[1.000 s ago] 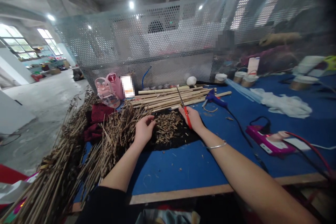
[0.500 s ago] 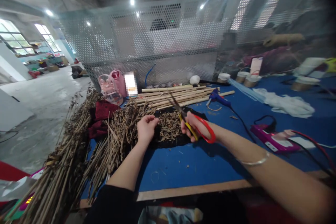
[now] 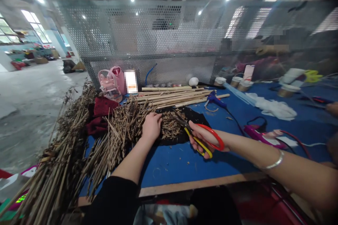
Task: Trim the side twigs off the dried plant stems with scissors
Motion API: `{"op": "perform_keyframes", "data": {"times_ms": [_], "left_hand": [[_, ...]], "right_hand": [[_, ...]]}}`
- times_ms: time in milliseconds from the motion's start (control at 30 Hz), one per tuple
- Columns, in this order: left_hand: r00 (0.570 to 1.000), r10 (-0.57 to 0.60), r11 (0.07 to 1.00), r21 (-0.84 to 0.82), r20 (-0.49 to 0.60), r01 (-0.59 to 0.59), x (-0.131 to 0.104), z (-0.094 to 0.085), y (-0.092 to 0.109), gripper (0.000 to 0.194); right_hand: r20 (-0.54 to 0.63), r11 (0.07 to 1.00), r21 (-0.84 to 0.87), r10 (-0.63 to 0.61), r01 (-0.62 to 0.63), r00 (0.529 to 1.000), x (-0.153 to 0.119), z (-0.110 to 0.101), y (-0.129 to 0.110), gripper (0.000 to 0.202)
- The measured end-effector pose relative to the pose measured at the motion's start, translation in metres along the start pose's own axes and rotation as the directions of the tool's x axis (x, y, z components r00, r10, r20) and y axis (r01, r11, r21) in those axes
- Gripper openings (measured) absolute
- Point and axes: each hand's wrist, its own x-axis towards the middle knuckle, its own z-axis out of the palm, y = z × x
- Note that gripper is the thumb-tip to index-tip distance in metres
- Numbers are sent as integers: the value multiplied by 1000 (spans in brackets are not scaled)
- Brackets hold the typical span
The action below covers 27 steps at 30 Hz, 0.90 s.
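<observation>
My right hand [image 3: 200, 137] is closed round scissors [image 3: 208, 137] with one red and one yellow handle, their dark blades pointing left over a pile of short dry plant pieces [image 3: 170, 124]. That pile lies on a black cloth [image 3: 200, 117]. At the pile's left edge my left hand [image 3: 152, 125] has its fingers bent together; what they hold, if anything, is too small to make out. Left of it lies a bundle of dried stalks [image 3: 118, 133].
Pale sticks [image 3: 185, 95] lie behind the pile, with a blue glue gun [image 3: 216, 99] on their right. A purple power strip [image 3: 264, 135], white gloves [image 3: 274, 107] and cups are at right. More stalks [image 3: 60, 137] hang over the left edge. Another person's hand [image 3: 332, 108] shows far right.
The scissors have come down and their handles have spread wider, with the blades now low over the pile. My left hand has shifted slightly right. The view has turned a little.
</observation>
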Motion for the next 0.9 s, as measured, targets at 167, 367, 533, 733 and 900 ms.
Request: {"op": "perform_keyframes", "data": {"times_ms": [167, 367, 533, 733, 900], "left_hand": [[996, -41, 996, 80, 78, 35, 6, 16, -4, 36], [997, 50, 940, -340, 53, -29, 8, 21, -6, 54], [995, -28, 964, -265, -92, 3, 10, -12, -11, 35], [946, -281, 941, 239, 163, 238, 4, -53, -21, 17], [910, -363, 850, 472, 202, 234, 1, -51, -6, 22]], "right_hand": [[-41, 991, -109, 75, -79, 996, -1, -1, -1, 70], [-71, 976, -176, 115, -126, 991, 3, 2, -5, 72], [-68, 989, -128, 68, -76, 995, -2, -1, -10, 72], [150, 995, -96, 35, -21, 988, -9, 10, -2, 71], [286, 997, -53, 76, -63, 955, 3, 26, 8, 74]]}}
